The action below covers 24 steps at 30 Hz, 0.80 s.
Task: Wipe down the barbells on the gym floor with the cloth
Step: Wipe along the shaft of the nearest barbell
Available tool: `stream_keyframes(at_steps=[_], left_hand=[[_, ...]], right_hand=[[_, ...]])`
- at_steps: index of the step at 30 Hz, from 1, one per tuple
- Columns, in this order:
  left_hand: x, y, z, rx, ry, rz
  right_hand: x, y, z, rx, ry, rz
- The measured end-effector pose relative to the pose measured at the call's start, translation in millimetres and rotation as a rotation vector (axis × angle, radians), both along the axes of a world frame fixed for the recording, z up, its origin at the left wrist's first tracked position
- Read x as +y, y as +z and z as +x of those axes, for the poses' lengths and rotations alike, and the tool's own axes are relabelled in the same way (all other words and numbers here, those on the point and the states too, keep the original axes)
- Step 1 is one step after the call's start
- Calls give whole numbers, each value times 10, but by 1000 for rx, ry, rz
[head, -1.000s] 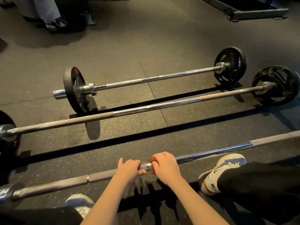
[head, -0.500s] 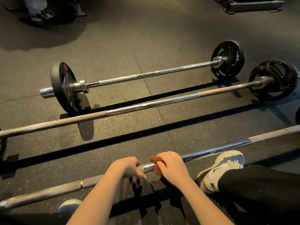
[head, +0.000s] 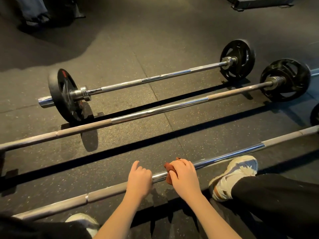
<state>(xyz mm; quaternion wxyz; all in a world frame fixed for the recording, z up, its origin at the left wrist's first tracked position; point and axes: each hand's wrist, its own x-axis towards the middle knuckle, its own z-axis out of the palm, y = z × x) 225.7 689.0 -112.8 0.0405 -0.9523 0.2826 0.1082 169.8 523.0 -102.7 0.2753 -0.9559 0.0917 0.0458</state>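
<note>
Near chrome steel barbell [head: 224, 156]: right hand [head: 184, 175], grip closed on rust-red cloth [head: 167, 167] around it, more cloth showing than before; left hand [head: 139, 179] grips the barbell, forefinger now lifted.

Open floor [head: 215, 135] lies between nearest bar [head: 224, 156] and middle bar [head: 155, 110]; shoe [head: 238, 171] crowds right.

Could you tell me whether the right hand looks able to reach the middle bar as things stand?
Probably, with a lean forward: the right hand grips the cloth on the near bar, and only bare floor lies between it and the middle bar.
</note>
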Motion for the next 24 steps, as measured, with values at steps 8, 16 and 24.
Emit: stream_keyframes(at_steps=[8,16,24], left_hand=[[-20,-53,-103,57,117,30],[-4,103,80,433,205,-29],[31,155,108,551,189,-82]], right_hand=[[-396,81,-42,-20,37,-99],[25,38,-5,1,131,-30],[-418,90,-81,-16,-217,10]])
